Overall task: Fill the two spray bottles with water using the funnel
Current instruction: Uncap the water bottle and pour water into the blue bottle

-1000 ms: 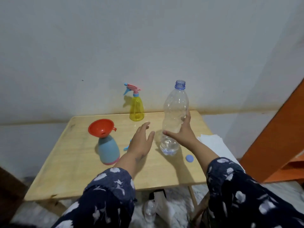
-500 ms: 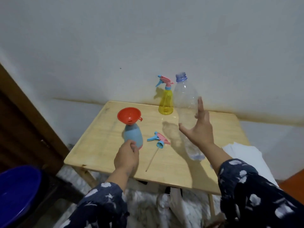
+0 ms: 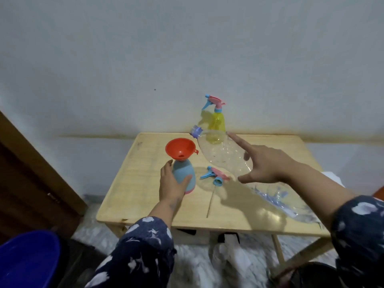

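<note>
The blue bottle [image 3: 184, 176] stands upright on the table [image 3: 133, 196] with the red funnel [image 3: 180, 149] seated in its neck; the left hand [image 3: 170, 185] wraps its fingers and thumb round the bottle's body. The right hand [image 3: 268, 165] holds the clear bottle [image 3: 223, 151] tilted, its open blue-ringed mouth above and just right of the funnel, forefinger stretched along its side; the hand and arm hide its middle, and its lower end is blurred. The yellow bottle [image 3: 217, 121], sprayer on, stands at the table's back edge, partly behind the clear bottle. 1 loose sprayer [image 3: 216, 177] lies between the hands. A blue tub [image 3: 27, 260] is cut off at bottom left.
</note>
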Available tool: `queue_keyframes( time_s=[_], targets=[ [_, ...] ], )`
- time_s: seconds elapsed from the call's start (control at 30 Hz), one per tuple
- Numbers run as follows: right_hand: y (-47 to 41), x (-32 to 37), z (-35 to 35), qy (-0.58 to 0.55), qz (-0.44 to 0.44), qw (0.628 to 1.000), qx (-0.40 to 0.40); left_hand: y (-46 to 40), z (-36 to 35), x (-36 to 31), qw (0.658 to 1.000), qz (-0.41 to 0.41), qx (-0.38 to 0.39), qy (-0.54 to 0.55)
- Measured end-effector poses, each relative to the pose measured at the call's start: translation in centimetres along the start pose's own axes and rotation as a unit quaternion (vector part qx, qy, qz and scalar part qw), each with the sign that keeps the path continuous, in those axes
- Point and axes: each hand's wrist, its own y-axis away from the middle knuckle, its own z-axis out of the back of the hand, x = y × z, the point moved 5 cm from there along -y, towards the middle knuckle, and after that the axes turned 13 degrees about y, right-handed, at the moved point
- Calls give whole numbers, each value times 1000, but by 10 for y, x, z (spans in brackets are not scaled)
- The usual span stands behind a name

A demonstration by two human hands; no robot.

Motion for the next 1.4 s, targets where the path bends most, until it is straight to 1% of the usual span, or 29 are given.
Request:
queue_keyframes(
  time_s=[0.13, 0.37, 0.87, 1.13, 1.4],
  targets=[
    [10, 16, 7, 6, -29, 999, 21, -4, -1, 10, 998, -37, 36, 30],
    [20, 39, 10, 60, -67, 994, 55, -14, -3, 18, 994, -74, 70, 24],
    [19, 52, 29, 106, -109, 981, 117, -18, -2, 14, 994, -65, 91, 5],
    [25, 54, 42, 124, -96, 980, 127, -18, -1, 12, 994, -48, 98, 0],
    [23, 49, 45, 135, -87, 980, 114, -17, -2, 11, 995, -45, 89, -3]
  ],
)
